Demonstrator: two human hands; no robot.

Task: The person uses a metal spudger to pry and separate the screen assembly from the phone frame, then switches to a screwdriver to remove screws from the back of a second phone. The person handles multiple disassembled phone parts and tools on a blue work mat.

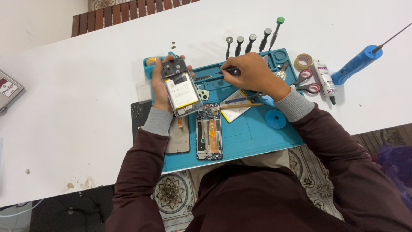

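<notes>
White table (86, 86), blue mat (257, 133); hands gripping opened phone (182, 88) and tool (227, 71).

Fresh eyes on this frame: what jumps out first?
The opened phone with its pale battery exposed, held up in the left hand over the blue repair mat. Next to it, the right hand grips a thin dark tool over the mat's upper part. Then the row of upright screwdriver bits behind the mat, and a second stripped phone frame lying flat on the mat's near left part.
</notes>
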